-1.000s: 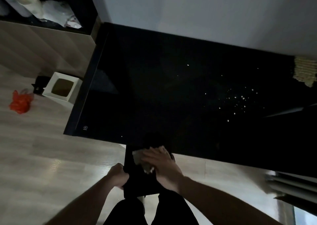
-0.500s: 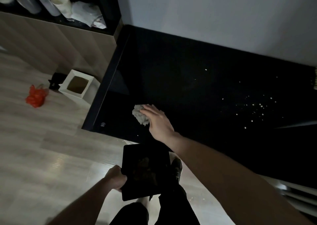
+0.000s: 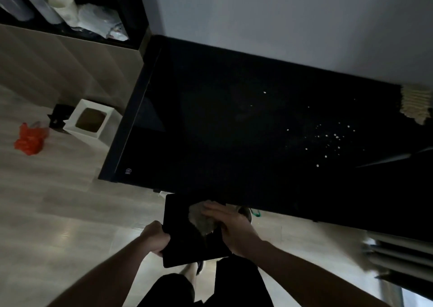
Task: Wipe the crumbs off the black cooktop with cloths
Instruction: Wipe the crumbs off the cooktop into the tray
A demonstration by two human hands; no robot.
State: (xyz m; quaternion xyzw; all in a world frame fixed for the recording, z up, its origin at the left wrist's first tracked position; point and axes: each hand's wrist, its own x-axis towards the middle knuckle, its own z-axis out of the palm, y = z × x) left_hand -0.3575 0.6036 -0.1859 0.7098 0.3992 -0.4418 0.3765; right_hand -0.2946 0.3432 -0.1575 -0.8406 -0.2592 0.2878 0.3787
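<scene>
Now the right hand [image 3: 234,228] is back off the black cooktop [image 3: 234,142], its fingers pressed together over the crumpled cloth [image 3: 201,220] on a black tray [image 3: 185,248] held just below the cooktop's near edge; half a second ago it wiped the surface. Left hand [image 3: 155,238] fingers curl around the tray's edge. Crumbs [image 3: 332,140] lie scattered across the cooktop's right part.

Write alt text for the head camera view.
Seen from above in dim light, a person's right hand presses a pale cloth over a flat black tray that the left hand holds below the black cooktop edge. White crumbs dot its right side.
</scene>
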